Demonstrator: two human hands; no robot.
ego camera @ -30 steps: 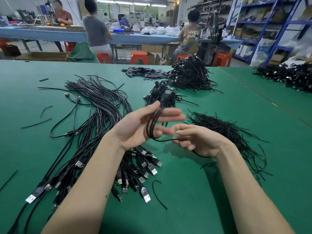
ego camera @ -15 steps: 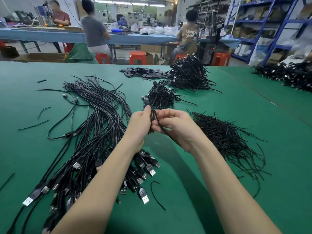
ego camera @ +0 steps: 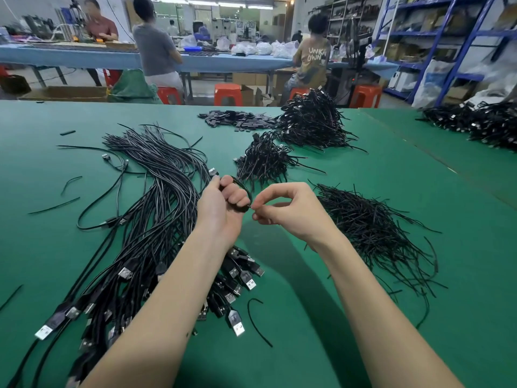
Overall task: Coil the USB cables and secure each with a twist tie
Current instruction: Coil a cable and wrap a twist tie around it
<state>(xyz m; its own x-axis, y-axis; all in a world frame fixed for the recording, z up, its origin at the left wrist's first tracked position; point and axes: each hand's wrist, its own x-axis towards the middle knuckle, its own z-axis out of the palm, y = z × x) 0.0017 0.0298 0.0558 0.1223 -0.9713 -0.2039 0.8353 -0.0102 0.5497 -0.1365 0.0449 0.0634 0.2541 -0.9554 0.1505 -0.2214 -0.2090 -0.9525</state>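
The left hand (ego camera: 223, 203) is gripping one coiled USB cable (ego camera: 242, 191) above the green tabletop (ego camera: 363, 191); the right hand (ego camera: 288, 211) is pinching, seemingly, one twist tie (ego camera: 251, 207) at the coil. Two heaps of tied coils (ego camera: 310, 121) are lying beyond.

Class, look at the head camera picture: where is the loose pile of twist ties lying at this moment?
The pile of twist ties lies on the green table, just right of the right hand, nearer than the coiled cables.

- I'm at a green table (ego camera: 363, 247)
- blue workbench (ego camera: 70, 56) ahead, orange stools (ego camera: 228, 94) under it
- blue shelving (ego camera: 447, 37) on my right
- ceiling strip lights (ego camera: 212, 0) lit
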